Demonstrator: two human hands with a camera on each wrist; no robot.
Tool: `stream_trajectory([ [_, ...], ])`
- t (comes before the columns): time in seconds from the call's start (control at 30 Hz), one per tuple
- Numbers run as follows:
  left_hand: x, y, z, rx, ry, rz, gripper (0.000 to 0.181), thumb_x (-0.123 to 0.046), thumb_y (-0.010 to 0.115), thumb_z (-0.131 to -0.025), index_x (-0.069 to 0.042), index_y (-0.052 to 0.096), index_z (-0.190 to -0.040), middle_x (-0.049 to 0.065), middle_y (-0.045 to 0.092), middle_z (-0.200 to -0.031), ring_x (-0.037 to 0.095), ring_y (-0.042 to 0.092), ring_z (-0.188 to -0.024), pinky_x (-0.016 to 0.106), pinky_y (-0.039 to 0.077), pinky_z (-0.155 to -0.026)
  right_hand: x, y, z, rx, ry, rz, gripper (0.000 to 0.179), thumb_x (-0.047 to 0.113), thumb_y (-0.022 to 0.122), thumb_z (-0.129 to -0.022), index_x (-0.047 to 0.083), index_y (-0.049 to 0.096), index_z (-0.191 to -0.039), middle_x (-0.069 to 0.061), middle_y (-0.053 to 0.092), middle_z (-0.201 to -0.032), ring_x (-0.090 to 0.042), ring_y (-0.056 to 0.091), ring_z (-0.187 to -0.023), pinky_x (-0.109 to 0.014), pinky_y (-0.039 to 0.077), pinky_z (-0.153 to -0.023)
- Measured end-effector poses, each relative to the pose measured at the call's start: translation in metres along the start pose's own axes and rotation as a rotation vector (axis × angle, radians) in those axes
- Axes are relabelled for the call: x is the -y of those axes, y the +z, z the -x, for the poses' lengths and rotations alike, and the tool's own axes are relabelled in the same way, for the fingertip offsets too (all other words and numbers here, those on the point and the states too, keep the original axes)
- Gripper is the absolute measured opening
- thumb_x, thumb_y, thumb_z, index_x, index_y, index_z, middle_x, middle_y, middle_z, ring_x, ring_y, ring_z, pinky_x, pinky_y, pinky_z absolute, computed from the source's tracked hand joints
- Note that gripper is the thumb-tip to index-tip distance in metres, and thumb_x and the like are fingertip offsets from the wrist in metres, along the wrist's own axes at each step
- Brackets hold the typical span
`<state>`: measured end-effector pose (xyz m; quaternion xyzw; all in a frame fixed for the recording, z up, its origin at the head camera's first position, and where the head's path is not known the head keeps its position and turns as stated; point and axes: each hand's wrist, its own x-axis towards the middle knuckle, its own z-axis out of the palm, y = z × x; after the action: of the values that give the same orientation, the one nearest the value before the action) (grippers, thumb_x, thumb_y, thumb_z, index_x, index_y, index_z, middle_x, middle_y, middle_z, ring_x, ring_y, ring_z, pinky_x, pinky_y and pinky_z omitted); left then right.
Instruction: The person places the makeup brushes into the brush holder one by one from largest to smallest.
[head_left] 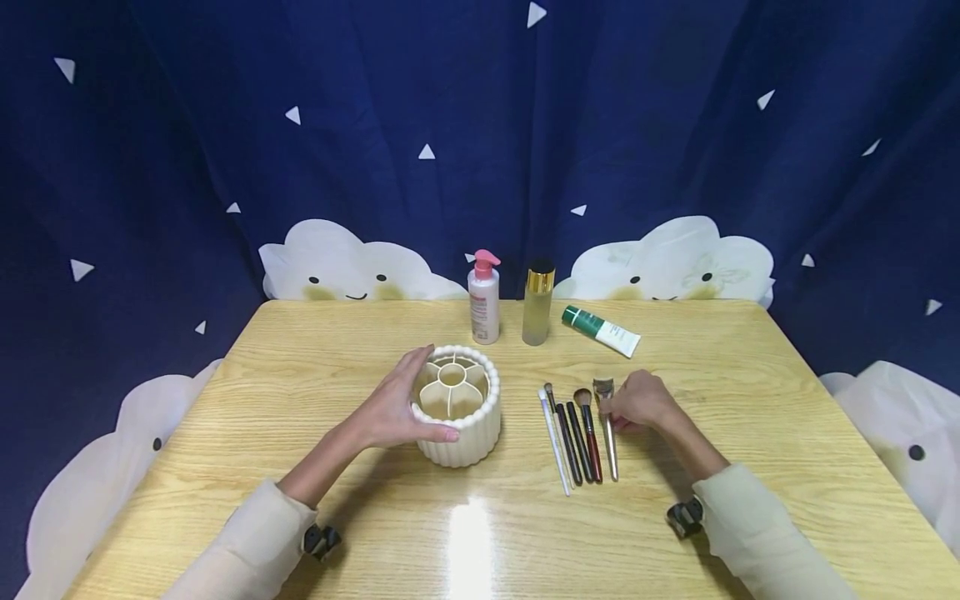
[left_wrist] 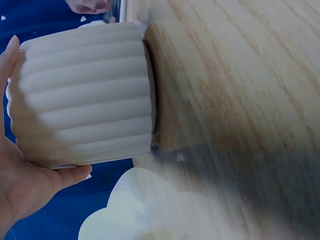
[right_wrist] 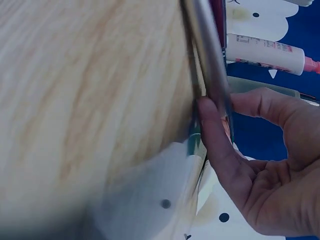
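Note:
A cream ribbed round organizer [head_left: 457, 446] with divided compartments stands on the table, and it looks empty inside. My left hand [head_left: 390, 408] grips it from the left, thumb along the front and fingers over the far rim; in the left wrist view its ribbed wall [left_wrist: 85, 95] fills the space between thumb and fingers. To the right, my right hand [head_left: 639, 402] pinches a silver-handled makeup brush [head_left: 612, 454] near its head. The right wrist view shows that handle [right_wrist: 207, 45] between thumb and finger. Several other makeup brushes [head_left: 572, 442] lie side by side just left of it.
Behind the organizer stand a pink-topped pump bottle [head_left: 483, 307] and a gold-and-black-capped bottle [head_left: 537, 312]. A green and white tube [head_left: 600, 331] lies to their right. The wooden table [head_left: 300, 342] ends at a dark blue curtain [head_left: 360, 150] with cloud shapes.

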<state>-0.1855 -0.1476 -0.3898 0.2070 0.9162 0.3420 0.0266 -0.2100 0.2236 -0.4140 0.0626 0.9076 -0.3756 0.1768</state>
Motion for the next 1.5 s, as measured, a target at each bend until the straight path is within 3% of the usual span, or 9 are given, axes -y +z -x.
stream_trajectory([
  [0.27,0.0,0.0,0.0,-0.002,-0.003,0.003,0.126,-0.058,0.084,-0.055,-0.012,0.018,-0.151,0.012,0.024,-0.155,0.036,0.032,-0.139,0.059,0.033,-0.109,0.01,-0.014,0.009,-0.031,-0.052,0.017,0.019,0.013,0.066,-0.084,-0.002,0.061,-0.072,-0.01,0.069,-0.065,-0.018,0.068,-0.057,-0.032,0.06,-0.059],
  [0.47,-0.001,0.0,-0.001,-0.001,-0.007,0.003,0.127,-0.06,0.084,-0.054,-0.012,0.019,-0.151,0.012,0.025,-0.155,0.036,0.033,-0.139,0.058,0.033,-0.109,0.023,-0.023,0.015,-0.05,-0.097,-0.069,0.018,0.011,0.063,-0.085,-0.006,0.059,-0.086,-0.012,0.069,-0.071,-0.018,0.069,-0.062,-0.035,0.061,-0.067],
  [0.77,0.0,0.001,0.0,-0.01,-0.015,0.02,0.128,-0.06,0.084,-0.053,-0.011,0.018,-0.151,0.012,0.025,-0.155,0.036,0.032,-0.139,0.058,0.032,-0.11,0.057,-0.031,0.027,-0.13,-0.234,-0.134,0.032,0.017,0.061,-0.085,-0.01,0.058,-0.101,-0.011,0.072,-0.078,-0.015,0.069,-0.065,-0.028,0.06,-0.065],
  [0.93,0.0,0.002,0.001,-0.015,-0.026,0.026,0.13,-0.061,0.084,-0.053,-0.012,0.016,-0.152,0.012,0.024,-0.155,0.035,0.031,-0.139,0.059,0.032,-0.109,0.081,-0.024,0.028,-0.224,-0.298,-0.148,0.025,0.018,0.059,-0.086,-0.005,0.061,-0.093,-0.008,0.072,-0.073,-0.016,0.07,-0.064,-0.027,0.06,-0.061],
  [1.07,0.001,0.001,0.001,-0.021,-0.021,0.031,0.128,-0.059,0.084,-0.054,-0.012,0.016,-0.151,0.012,0.025,-0.154,0.035,0.032,-0.139,0.058,0.033,-0.109,0.1,-0.016,0.027,-0.297,-0.352,-0.172,0.021,0.019,0.058,-0.085,-0.001,0.062,-0.083,-0.002,0.07,-0.064,-0.01,0.067,-0.057,-0.025,0.058,-0.057],
  [1.37,0.002,0.001,0.0,-0.012,-0.01,0.03,0.127,-0.059,0.084,-0.053,-0.012,0.018,-0.151,0.012,0.025,-0.154,0.034,0.032,-0.139,0.058,0.032,-0.109,0.129,-0.009,0.026,-0.369,-0.529,-0.343,0.021,0.017,0.061,-0.089,-0.003,0.059,-0.083,-0.01,0.072,-0.071,-0.006,0.066,-0.057,-0.027,0.059,-0.056],
  [1.5,0.003,0.001,0.0,-0.01,-0.009,0.025,0.127,-0.059,0.084,-0.053,-0.012,0.018,-0.151,0.011,0.025,-0.154,0.034,0.032,-0.139,0.058,0.033,-0.109,0.139,-0.005,0.022,-0.38,-0.606,-0.479,0.017,0.012,0.062,-0.09,-0.004,0.057,-0.086,-0.002,0.072,-0.071,-0.002,0.067,-0.06,-0.026,0.059,-0.059],
])
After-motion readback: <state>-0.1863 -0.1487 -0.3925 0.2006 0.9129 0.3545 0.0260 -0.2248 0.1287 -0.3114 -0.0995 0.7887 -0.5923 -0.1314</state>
